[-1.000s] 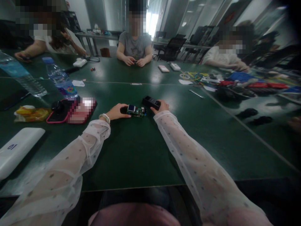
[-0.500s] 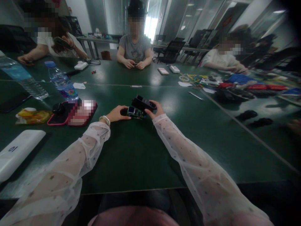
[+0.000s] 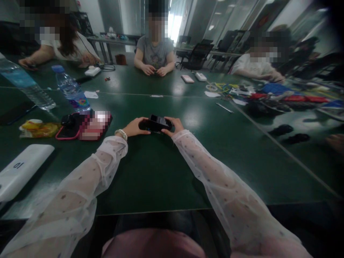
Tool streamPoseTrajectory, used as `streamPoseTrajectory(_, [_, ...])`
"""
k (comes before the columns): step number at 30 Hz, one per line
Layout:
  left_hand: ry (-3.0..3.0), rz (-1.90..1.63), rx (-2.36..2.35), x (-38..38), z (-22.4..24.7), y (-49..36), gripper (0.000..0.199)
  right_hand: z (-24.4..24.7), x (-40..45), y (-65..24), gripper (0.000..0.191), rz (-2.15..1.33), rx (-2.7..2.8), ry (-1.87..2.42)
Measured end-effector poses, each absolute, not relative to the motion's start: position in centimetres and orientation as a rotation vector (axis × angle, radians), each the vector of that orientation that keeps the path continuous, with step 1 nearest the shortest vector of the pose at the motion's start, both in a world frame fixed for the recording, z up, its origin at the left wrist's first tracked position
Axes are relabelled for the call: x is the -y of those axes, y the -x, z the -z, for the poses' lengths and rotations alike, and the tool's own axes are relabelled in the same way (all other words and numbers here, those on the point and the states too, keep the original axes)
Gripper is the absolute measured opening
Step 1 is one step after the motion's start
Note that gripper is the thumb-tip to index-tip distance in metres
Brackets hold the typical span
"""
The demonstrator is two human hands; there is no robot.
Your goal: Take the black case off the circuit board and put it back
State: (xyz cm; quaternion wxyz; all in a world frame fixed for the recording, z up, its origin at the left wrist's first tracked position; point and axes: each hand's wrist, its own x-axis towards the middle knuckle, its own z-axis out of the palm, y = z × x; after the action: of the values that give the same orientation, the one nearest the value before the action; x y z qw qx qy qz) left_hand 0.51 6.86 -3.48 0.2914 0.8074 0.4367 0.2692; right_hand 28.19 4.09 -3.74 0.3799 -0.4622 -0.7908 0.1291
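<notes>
Over the green table [image 3: 161,172], both my hands meet at a small black electronic device. My left hand [image 3: 134,128] grips its lower part, a circuit board with a dark piece [image 3: 144,124] at its left end; the board is mostly hidden now. My right hand [image 3: 176,128] has thumb and fingers closed on a black plastic cover [image 3: 160,123] with a window-like opening at its left. The cover lies over the board, slightly tilted. I cannot tell whether the two parts are pressed fully together.
Left of my hands are two phones [image 3: 70,130], a yellow packet [image 3: 37,129], a white power bank [image 3: 27,172] and water bottles [image 3: 71,89]. A wrench [image 3: 225,108] and a heap of cables [image 3: 268,95] lie to the right. Several people sit around the table.
The black cover has come down and left onto the circuit board, hiding its small screen. My right hand moved with it; my left hand stays around the lower part.
</notes>
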Motion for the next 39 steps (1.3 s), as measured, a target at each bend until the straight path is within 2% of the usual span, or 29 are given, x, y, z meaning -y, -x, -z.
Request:
streamPoseTrajectory(10, [-2.010,-0.774,-1.078,-6.7,2.8,-0.8,0.078,3.5,-4.4,-28.4,0.064,-0.342,2.087,1.174])
streamPoseTrajectory(16, [-2.017,-0.770,-1.124,-6.5,2.4,-1.0,0.078,3.9,-4.4,-28.4,0.063,-0.486,2.099,1.261])
streamPoseTrajectory(29, [-2.009,-0.721,-1.107,-5.9,1.5,-1.2,0.075,3.5,-4.0,-27.3,0.058,-0.296,2.283,1.079])
streamPoseTrajectory(32, [-1.957,-0.720,-1.086,-6.0,1.6,-1.1,0.073,3.6,-3.5,-27.1,0.060,-0.404,2.227,1.059])
streamPoseTrajectory(36, [-1.928,-0.712,-1.070,-6.0,1.6,-1.0,0.073,4.3,-3.5,-27.2,0.076,-0.748,1.956,1.154])
streamPoseTrajectory(39, [-1.923,-0.698,-1.070,-6.0,1.5,-1.0,0.073,4.6,-3.9,-27.3,0.065,-0.976,1.801,1.126])
